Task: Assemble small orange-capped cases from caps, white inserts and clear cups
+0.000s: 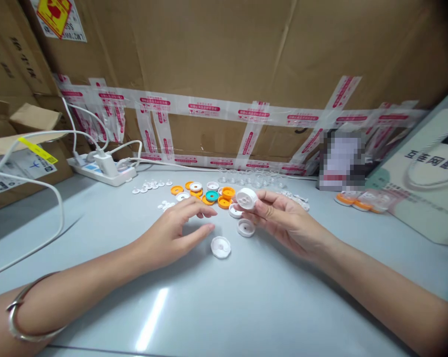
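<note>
My right hand pinches a round white plastic cap between thumb and fingers, lifted above the table. Beneath it lie a white ring-shaped cap and another white cap, partly covered by the held one. My left hand hovers with thumb and fingers apart, holding nothing. Just right of its thumb, a white disc with a scalloped rim rests on the table. Behind the hands sits a cluster of orange caps, white caps and a teal cap.
Small white parts lie at the back left, clear domed pieces along the back. A power strip with white cables stands left. A large cardboard box walls off the rear. Orange-and-clear pieces and a printed bag are at right.
</note>
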Motion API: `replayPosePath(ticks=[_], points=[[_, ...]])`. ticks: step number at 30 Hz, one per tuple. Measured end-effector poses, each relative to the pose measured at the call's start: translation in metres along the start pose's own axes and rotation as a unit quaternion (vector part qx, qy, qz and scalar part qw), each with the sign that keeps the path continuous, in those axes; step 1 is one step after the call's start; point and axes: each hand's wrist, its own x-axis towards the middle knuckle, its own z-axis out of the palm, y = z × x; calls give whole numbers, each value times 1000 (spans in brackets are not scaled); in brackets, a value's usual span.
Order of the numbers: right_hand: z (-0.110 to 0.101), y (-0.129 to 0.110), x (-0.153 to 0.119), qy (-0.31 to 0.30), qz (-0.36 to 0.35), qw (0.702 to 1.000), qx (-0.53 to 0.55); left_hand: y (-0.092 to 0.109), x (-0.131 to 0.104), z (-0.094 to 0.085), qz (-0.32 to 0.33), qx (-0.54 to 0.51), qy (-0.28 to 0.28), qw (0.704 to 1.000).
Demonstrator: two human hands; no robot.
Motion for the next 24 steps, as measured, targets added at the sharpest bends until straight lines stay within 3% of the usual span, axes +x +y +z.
replayPosePath(ticks=[2,4,7,9,14,19,24], points=[[0,1,0,0,-2,999,-43,1,0,0,5,1,-3,1000],[-4,3,2,31,-39,985,-167,1,-1,0,4,4,-7,1000],[-12,8,6,91,-113,915,-376,0,-1,0,2,9,-17,1000],[-17,12,9,106,-134,877,-450,0,-2,0,3,11,-22,1000],[-18,21,16,88,-148,844,-509,3,-3,-1,5,9,-29,1000],[-15,22,16,79,-157,846,-503,4,-2,-2,11,7,-33,999],[-25,16,19,112,-157,843,-502,3,-3,-2,9,5,-32,999]])
